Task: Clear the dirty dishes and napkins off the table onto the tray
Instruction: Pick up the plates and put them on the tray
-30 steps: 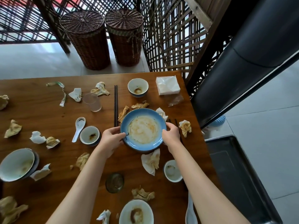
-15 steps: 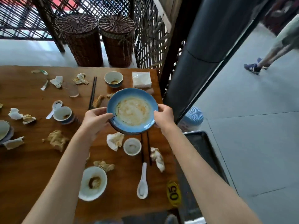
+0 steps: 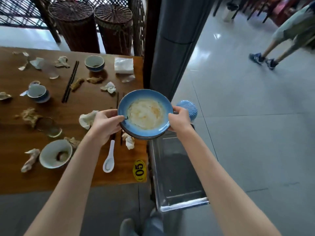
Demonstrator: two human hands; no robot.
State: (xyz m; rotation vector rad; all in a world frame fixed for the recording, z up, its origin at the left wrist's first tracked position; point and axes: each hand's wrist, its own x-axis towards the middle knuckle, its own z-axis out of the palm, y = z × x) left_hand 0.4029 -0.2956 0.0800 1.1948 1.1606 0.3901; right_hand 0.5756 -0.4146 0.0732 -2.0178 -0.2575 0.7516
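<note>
A dirty blue plate point(image 3: 144, 114) smeared with sauce hangs in the air over the table's right edge. My left hand point(image 3: 106, 124) grips its left rim and my right hand point(image 3: 179, 120) grips its right rim. Below and to the right lies a dark metal tray point(image 3: 177, 171), beside the wooden table point(image 3: 71, 174). On the table lie small dirty bowls point(image 3: 94, 63) point(image 3: 55, 154) point(image 3: 38, 92), a white spoon point(image 3: 109, 159), dark chopsticks point(image 3: 69, 81) and several crumpled napkins point(image 3: 109, 87) point(image 3: 87, 118).
A white napkin pack point(image 3: 123, 65) sits at the table's far right corner. A yellow "05" tag point(image 3: 139, 170) marks the near edge. A dark pillar point(image 3: 172, 48) and two wicker baskets point(image 3: 76, 23) stand behind. A blue ribbed object point(image 3: 189, 108) sits on the floor. A person's legs point(image 3: 279, 48) cross far right.
Both hands lifted the blue plate off the table and carried it right, over the table edge toward the tray. The view has swung right, and a person has walked into it.
</note>
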